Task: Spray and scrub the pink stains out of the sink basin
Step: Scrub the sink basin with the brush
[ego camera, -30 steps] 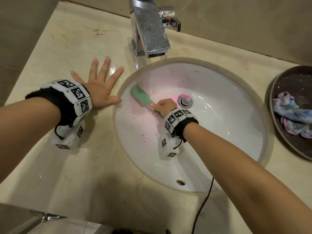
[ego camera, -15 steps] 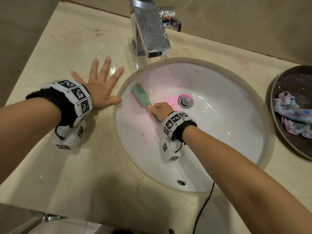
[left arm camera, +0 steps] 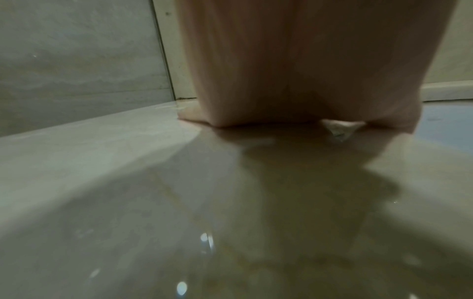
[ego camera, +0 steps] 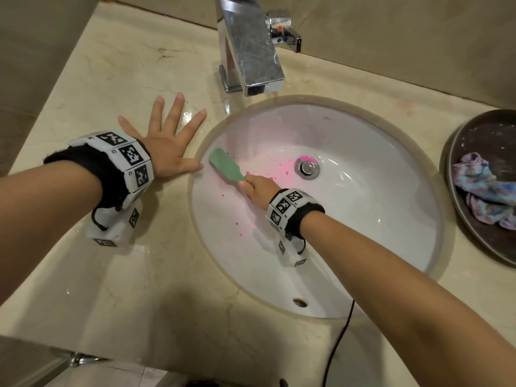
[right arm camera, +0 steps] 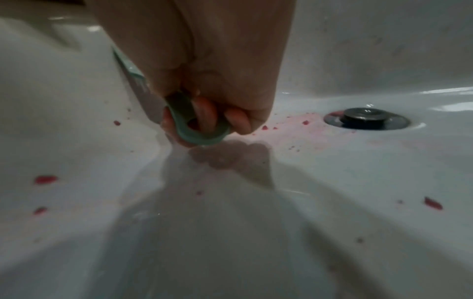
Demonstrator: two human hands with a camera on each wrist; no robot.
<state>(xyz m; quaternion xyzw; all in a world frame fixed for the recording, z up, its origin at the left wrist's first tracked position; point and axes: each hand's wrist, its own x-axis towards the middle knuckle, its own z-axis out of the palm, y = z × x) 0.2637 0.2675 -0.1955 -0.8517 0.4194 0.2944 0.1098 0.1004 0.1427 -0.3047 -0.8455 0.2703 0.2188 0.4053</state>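
the pink stains (ego camera: 275, 170) lie inside the white sink basin (ego camera: 363, 219), thickest as a smear just left of the drain (ego camera: 307, 166) and against the drain's far rim, then thinning into scattered specks further left of the drain and down the basin's near-left slope. in the right wrist view the same marks show as red-pink flecks (right arm camera: 45, 179) on the wet white surface, with a faint pink wash beside the metal drain (right arm camera: 364, 118).

a green scrub brush (ego camera: 225, 165) rests on the basin's left wall, left of the drain, its flat head angled up toward the basin's left rim. the right hand (ego camera: 258, 188) grips its handle, fingers curled round it; from the wrist camera the looped end of the handle (right arm camera: 202, 129) sticks out below the closed fingers (right arm camera: 238, 119), just above the basin floor.

the left hand (ego camera: 167, 143) lies flat on the beige counter (ego camera: 125, 275), left of the drain and outside the basin, fingers spread and straight, holding nothing, thumb tip close to the basin's edge. the left wrist view shows only the heel of that hand (left arm camera: 307, 70) pressed on the glossy counter.

both wrists carry white bands with black square markers. a chrome faucet (ego camera: 251, 51) stands beyond the drain, on the counter's far side. right of the drain, past the basin's rim, a dark round tray (ego camera: 474, 233) holds a crumpled blue and pink cloth (ego camera: 485, 191). a black cable (ego camera: 339, 344) hangs over the counter's near edge.
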